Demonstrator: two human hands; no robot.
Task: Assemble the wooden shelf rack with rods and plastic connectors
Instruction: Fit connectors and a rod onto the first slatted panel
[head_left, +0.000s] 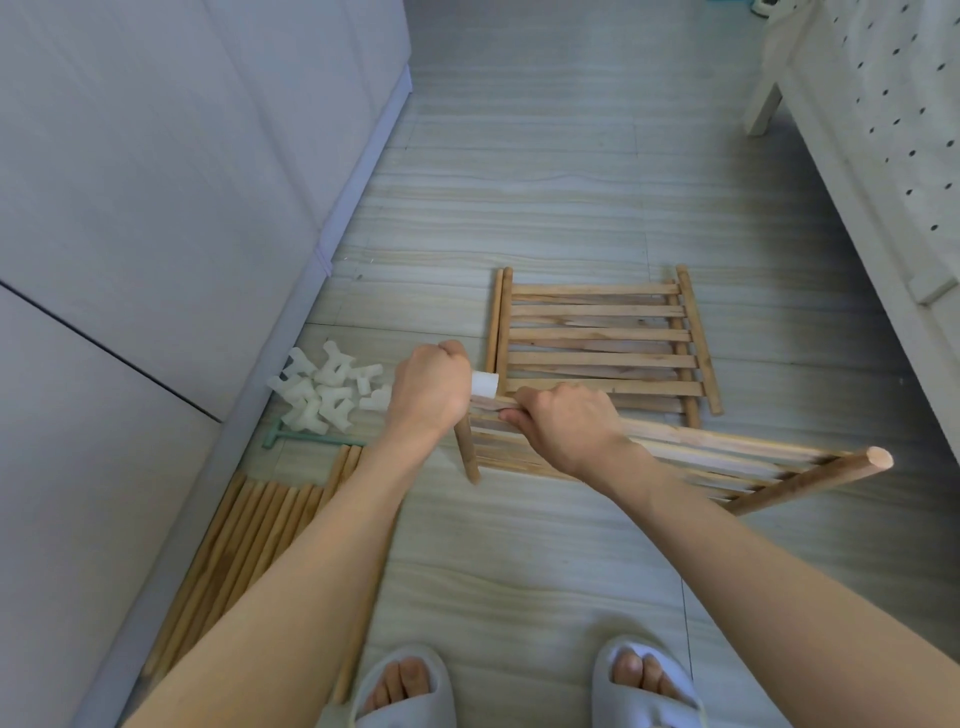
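My left hand (431, 387) grips a white plastic connector (484, 384) at the top of a shelf panel's end rod (466, 451). My right hand (566, 421) holds the slats of that wooden shelf panel (727, 462), which is tilted up off the floor, its right end rod (815, 483) raised. More slatted shelf panels (602, 338) lie stacked flat on the floor behind. A pile of white plastic connectors (327, 387) sits to the left. Several loose wooden rods (249, 535) lie along the cabinet base, partly under my left arm.
A small green mallet (306, 440) lies between the connectors and the rods. A grey cabinet (156, 208) runs along the left. A bed with a dotted cover (893, 130) stands at the right. My feet in grey slippers (405, 691) are at the bottom.
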